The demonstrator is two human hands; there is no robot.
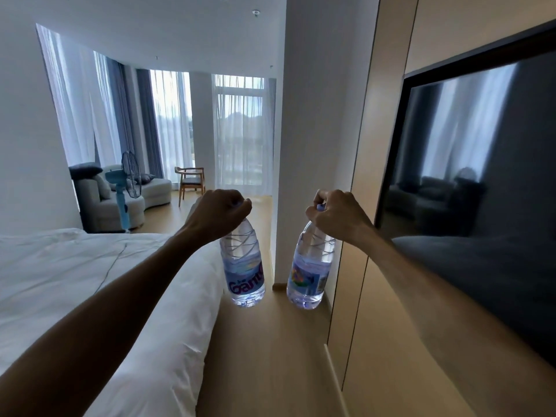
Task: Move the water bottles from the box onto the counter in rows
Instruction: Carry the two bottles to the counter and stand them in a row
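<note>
My left hand (pixel 221 210) grips the cap end of a clear water bottle (pixel 243 272) with a blue label, and the bottle hangs upright in the air. My right hand (pixel 337 213) holds a second clear water bottle (pixel 310 272) by its neck, hanging a little tilted. Both bottles are out in front of me at mid-frame, above the wooden floor of a narrow aisle. Neither the box nor the counter is in view.
A bed with white bedding (pixel 90 290) fills the left side. A wood-panelled wall (pixel 370 206) with a dark mounted screen (pixel 481 176) runs along the right. A white pillar (pixel 313 130) stands ahead; a sofa (pixel 120 200), fan (pixel 129 182) and chair (pixel 191 182) are beyond.
</note>
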